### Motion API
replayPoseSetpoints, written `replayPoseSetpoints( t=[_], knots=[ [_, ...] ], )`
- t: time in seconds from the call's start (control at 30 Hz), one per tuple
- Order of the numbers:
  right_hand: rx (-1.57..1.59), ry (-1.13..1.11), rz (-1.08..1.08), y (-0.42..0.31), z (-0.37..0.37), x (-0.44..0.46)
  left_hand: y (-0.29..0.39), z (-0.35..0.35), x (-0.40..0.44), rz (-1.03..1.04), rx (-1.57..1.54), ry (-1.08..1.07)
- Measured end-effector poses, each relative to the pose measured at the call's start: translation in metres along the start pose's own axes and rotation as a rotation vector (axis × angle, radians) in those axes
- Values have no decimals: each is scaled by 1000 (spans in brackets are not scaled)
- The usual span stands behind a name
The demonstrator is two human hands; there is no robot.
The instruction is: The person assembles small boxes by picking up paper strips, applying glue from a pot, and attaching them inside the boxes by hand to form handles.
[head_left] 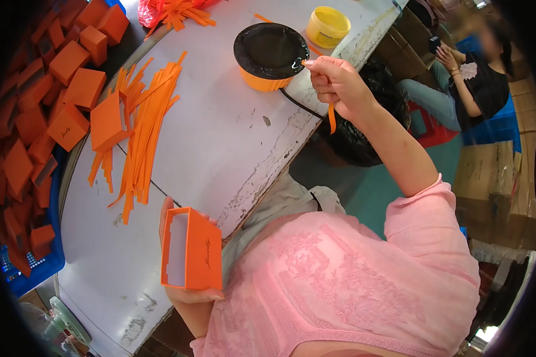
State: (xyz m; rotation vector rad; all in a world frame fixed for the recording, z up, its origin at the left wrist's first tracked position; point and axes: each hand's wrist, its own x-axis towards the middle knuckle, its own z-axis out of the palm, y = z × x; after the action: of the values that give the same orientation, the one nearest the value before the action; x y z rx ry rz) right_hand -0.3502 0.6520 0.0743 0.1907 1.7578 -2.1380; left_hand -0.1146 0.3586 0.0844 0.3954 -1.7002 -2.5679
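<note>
My left hand [195,294] is wrapped round an orange box sleeve [203,253] with dark script on its side. The sleeve's open end shows a white inside, and most of that hand is hidden behind it. Pinched in my right hand [342,86] is an orange ribbon strip [332,119], its tail hanging below the fist. The strip's tip is at the rim of an orange pot [262,80] with a black top [268,47]. A shiny wet-looking spot shows on the black surface beside my fingertips.
Many orange strips [149,131] lie on the worn white table [220,154], with another orange box [108,122] on them. Orange boxes [68,128] fill a blue crate [47,262] at left. A yellow tub [327,30] and black cable [304,107] are near the pot. Another person [479,89] sits at right.
</note>
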Motion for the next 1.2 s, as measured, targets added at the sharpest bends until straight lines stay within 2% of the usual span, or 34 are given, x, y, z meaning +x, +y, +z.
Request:
replayPoseSetpoints(
  t=[0.1,0.17,0.23,0.3,0.37,0.4,0.47,0.53,0.6,0.77,0.83,1.07,1.13,1.17,1.2],
  knots=[
    [12,-11,15,-1,-6,-7,-6,-13,-1,60,61,-60],
    [33,66,7,2,-12,-16,-12,-27,1,88,98,-54],
    [59,-2,-76,-2,-3,-35,-12,-30,0,112,136,-15],
    [42,-168,-83,-1,21,-60,-2,-23,9,241,523,-30],
    [-47,-363,-8,9,59,-85,7,-17,22,527,1020,-59],
    [-150,-552,-120,22,67,-87,6,-15,28,578,1061,-49],
    [-107,-669,-117,34,94,-101,2,-8,30,673,1124,-37],
    [-131,-695,-68,39,103,-105,-1,-6,33,762,1154,-12],
    [-342,-762,-245,41,110,-105,-1,-7,30,762,1216,-11],
    [-440,-769,-219,38,114,-105,3,-7,24,767,1329,2],
    [-484,-762,-325,39,115,-104,4,-6,22,763,1327,5],
    [-428,-696,-308,44,122,-111,5,-2,18,801,1311,5],
    [-733,-727,-522,40,121,-109,5,-2,17,874,1368,29],
    [-729,-719,-522,38,121,-109,6,-3,16,876,1369,19],
    [-711,-713,-426,36,121,-110,8,-3,15,876,1399,22]
  ],
)
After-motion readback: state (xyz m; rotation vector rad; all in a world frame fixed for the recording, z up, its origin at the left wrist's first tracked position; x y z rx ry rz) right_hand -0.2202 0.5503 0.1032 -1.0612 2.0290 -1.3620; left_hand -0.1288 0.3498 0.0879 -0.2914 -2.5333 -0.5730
